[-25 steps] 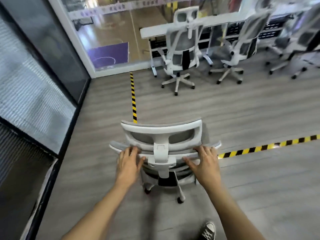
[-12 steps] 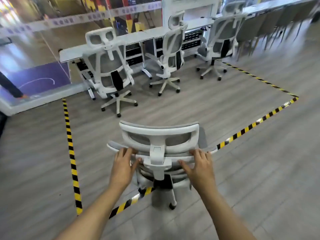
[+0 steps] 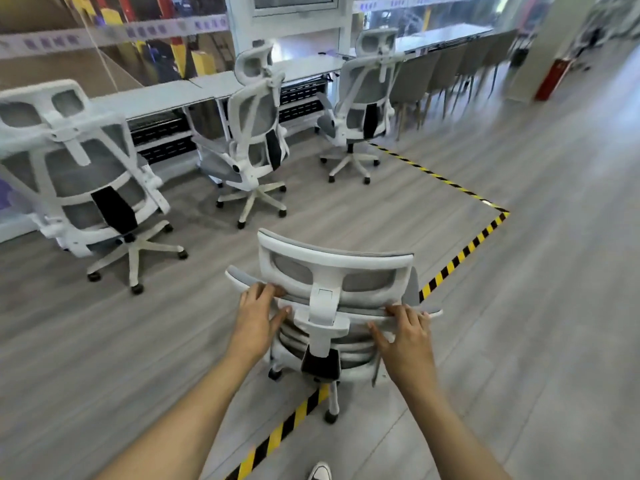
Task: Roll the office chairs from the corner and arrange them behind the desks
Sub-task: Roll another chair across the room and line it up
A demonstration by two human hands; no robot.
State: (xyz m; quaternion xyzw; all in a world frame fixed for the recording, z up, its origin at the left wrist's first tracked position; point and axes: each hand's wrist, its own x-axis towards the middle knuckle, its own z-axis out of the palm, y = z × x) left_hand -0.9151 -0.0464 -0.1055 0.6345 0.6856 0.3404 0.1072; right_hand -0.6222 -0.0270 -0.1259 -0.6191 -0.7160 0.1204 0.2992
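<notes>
We see a white-framed office chair (image 3: 332,306) with grey mesh, upright, its back toward us, its base straddling the striped floor tape (image 3: 277,434). Three matching chairs stand upright ahead along the white counter (image 3: 166,95): the left chair (image 3: 79,178) nearest, the middle chair (image 3: 256,133) turned sideways, the right chair (image 3: 363,102) farthest.

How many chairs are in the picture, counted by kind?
White office chairs at the desks: 3 (left, middle, right)
White office chair held by the left hand and right hand: 1
Grey side chairs further along: a row, too blurred to count
Total of office chairs: 4
</notes>
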